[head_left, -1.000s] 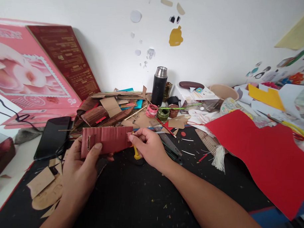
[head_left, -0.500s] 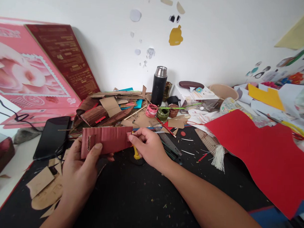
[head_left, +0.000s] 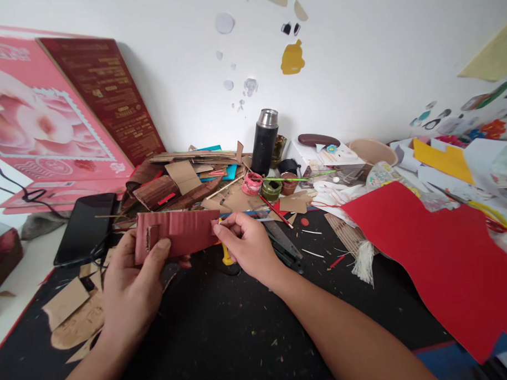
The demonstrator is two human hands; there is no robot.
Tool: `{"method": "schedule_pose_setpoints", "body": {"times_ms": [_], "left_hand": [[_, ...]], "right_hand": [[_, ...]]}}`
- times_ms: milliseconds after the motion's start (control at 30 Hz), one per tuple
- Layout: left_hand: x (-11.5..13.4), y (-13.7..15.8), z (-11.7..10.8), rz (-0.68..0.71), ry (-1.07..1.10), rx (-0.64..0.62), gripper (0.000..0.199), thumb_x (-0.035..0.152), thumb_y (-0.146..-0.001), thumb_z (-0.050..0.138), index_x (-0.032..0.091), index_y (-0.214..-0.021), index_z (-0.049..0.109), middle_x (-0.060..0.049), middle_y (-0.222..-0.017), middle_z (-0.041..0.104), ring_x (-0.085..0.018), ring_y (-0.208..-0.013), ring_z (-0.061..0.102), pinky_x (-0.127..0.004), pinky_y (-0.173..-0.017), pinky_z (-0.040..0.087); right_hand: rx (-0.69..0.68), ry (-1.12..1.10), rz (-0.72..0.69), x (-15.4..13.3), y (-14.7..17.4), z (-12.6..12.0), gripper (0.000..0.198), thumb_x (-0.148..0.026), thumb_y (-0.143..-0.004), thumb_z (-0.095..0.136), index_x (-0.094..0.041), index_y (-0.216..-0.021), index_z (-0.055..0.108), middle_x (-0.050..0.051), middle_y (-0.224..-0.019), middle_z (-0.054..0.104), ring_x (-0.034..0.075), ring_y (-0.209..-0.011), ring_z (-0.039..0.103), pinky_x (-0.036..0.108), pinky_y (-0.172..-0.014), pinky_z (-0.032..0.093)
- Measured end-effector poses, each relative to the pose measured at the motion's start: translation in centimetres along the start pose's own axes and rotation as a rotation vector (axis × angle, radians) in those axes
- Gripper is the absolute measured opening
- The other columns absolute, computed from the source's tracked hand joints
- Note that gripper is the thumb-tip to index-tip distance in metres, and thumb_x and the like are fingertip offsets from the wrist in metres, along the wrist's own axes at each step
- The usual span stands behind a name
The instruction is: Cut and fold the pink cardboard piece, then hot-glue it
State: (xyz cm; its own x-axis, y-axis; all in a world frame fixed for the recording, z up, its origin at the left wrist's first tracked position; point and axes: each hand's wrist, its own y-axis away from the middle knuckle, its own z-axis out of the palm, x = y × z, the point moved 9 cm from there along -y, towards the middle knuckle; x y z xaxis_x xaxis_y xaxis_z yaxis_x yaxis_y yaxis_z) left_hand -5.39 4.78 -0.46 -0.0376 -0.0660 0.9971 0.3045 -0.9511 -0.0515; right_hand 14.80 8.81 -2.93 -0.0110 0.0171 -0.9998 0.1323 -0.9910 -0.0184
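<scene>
A reddish-brown painted strip of cardboard (head_left: 185,232) is held up over the black work surface. Wrapped round its left end, my left hand (head_left: 140,269) presses its thumb on the front, beside a small cardboard strip (head_left: 152,239) standing on that face. My right hand (head_left: 247,242) is at the other end, thumb and fingers pinched on a small reddish cardboard piece (head_left: 214,226) against the strip. Its fingertips are partly hidden. Just below and behind the right fingers shows a yellow-handled tool (head_left: 227,254), mostly covered.
Cardboard scraps (head_left: 183,177) pile up behind my hands. Open paint pots (head_left: 272,189) stand near a black flask (head_left: 265,143). A phone (head_left: 84,228) lies left; red paper (head_left: 434,257) and scissors (head_left: 485,212) lie right. A green cutter (head_left: 284,252) rests beyond my right wrist.
Both hands keep nearly the same hold on the cardboard. The view has shifted very slightly; nothing else visibly differs.
</scene>
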Motion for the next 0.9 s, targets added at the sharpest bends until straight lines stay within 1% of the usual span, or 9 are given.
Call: {"method": "schedule_pose_setpoints", "body": {"times_ms": [133,233,333,567,800,900], "left_hand": [[-0.17,0.07,0.16,-0.019,0.023,-0.018,0.032,0.04,-0.082,0.084,0.025,-0.104,0.066,0.001,-0.095,0.071,-0.014,-0.065,0.066,-0.025,-0.06,0.062],[-0.13,0.06,0.19,-0.001,0.031,-0.019,0.031,0.04,-0.083,0.084,0.024,-0.103,0.066,0.0,-0.093,0.071,-0.014,-0.066,0.066,-0.026,-0.061,0.063],[-0.1,0.0,0.22,0.024,0.025,-0.024,0.033,0.041,-0.082,0.084,0.024,-0.103,0.066,0.001,-0.092,0.071,-0.014,-0.065,0.066,-0.025,-0.059,0.062],[-0.1,0.09,0.45,0.013,0.008,-0.05,0.031,0.041,-0.084,0.083,0.024,-0.104,0.065,0.002,-0.089,0.071,-0.014,-0.064,0.066,-0.024,-0.059,0.06],[0.3,0.16,0.45,0.016,-0.025,-0.032,0.029,0.04,-0.083,0.083,0.025,-0.101,0.065,0.004,-0.084,0.07,-0.015,-0.063,0.064,-0.025,-0.06,0.059],[0.13,0.0,0.4,0.009,-0.037,-0.018,0.03,0.041,-0.083,0.082,0.026,-0.102,0.065,0.004,-0.085,0.07,-0.016,-0.066,0.064,-0.027,-0.06,0.06]], "right_hand": [[-0.003,0.012,0.001,0.06,0.02,0.03,0.029,-0.049,-0.093,0.069,-0.022,-0.088,0.06,-0.009,-0.055,0.049,0.01,-0.044,0.044,0.025,-0.045,0.034],[-0.006,0.004,-0.005,0.06,0.0,0.09,0.027,-0.047,-0.093,0.069,-0.023,-0.087,0.06,-0.009,-0.055,0.049,0.01,-0.044,0.044,0.025,-0.045,0.034],[-0.013,-0.002,-0.009,0.03,-0.01,0.19,0.026,-0.046,-0.093,0.069,-0.023,-0.086,0.059,-0.008,-0.056,0.05,0.011,-0.044,0.044,0.026,-0.045,0.034],[-0.014,0.026,-0.002,0.01,0.09,0.25,0.024,-0.044,-0.094,0.067,-0.023,-0.086,0.059,-0.008,-0.057,0.05,0.011,-0.045,0.045,0.025,-0.045,0.034],[-0.021,0.041,0.006,-0.17,0.18,0.32,0.022,-0.043,-0.095,0.067,-0.023,-0.088,0.06,-0.007,-0.058,0.051,0.011,-0.047,0.046,0.025,-0.046,0.035],[-0.024,0.04,0.004,-0.13,0.13,0.31,0.022,-0.044,-0.095,0.067,-0.023,-0.089,0.06,-0.007,-0.059,0.052,0.012,-0.048,0.047,0.026,-0.046,0.036]]}}
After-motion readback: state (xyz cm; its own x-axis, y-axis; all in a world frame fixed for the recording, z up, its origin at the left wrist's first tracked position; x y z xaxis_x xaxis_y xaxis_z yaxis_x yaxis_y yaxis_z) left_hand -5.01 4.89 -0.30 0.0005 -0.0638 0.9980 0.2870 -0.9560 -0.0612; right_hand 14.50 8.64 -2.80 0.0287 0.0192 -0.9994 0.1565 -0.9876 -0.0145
